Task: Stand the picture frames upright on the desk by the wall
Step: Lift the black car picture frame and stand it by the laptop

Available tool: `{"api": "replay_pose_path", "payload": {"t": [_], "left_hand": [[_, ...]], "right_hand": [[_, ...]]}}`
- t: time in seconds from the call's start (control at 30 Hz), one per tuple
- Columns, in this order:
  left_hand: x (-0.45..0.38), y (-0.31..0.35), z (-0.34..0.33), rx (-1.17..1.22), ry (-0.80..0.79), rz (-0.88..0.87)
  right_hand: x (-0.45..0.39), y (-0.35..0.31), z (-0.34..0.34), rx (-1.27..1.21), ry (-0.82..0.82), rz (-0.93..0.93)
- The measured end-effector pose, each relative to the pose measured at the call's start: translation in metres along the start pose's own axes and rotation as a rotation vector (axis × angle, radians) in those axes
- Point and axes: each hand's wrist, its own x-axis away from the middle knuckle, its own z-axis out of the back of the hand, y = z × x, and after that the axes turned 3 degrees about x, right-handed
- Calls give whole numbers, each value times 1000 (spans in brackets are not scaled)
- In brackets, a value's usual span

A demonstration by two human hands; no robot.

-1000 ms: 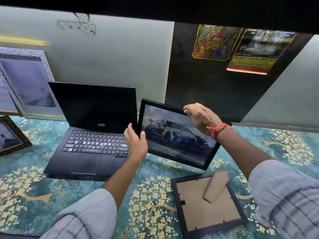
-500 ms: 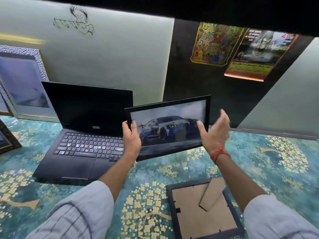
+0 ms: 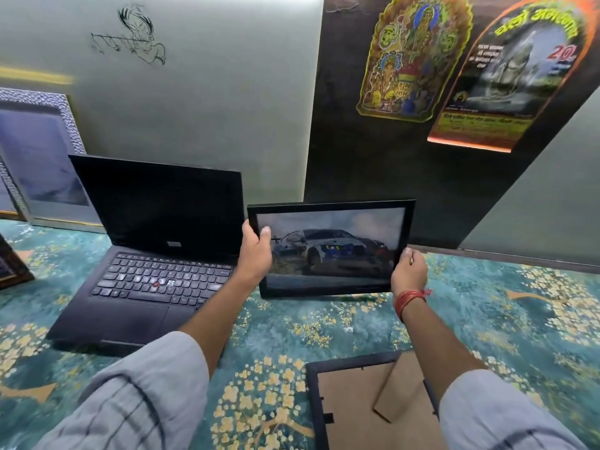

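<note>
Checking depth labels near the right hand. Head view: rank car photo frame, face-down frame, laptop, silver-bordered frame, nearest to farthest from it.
1. Car photo frame: gripped by the right hand at its lower right corner.
2. Face-down frame: on the desk, below the hand, toward the person.
3. Laptop: left, beyond the left hand.
4. Silver-bordered frame: far left, leaning on the wall.

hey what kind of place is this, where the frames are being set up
Probably a home desk or study corner. An open laptop sits on a floral-patterned desk cover, devotional posters hang on the wall, and both hands stand a car picture frame upright there.
</note>
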Motion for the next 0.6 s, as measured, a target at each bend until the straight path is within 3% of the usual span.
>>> {"api": "replay_pose_path", "payload": {"t": [0.23, 0.4, 0.5, 0.6], "left_hand": [[18, -18, -26, -183, -11, 41], [18, -45, -31, -199, -54, 52], [-9, -32, -33, -160, -76, 15], [-31, -24, -34, -162, -102, -18]], "right_hand": [[-23, 17, -19, -221, 12, -125], [-28, 13, -31, -344, 67, -113], [-41, 13, -43, -423, -24, -176], [-52, 20, -55, -335, -88, -130]]}}
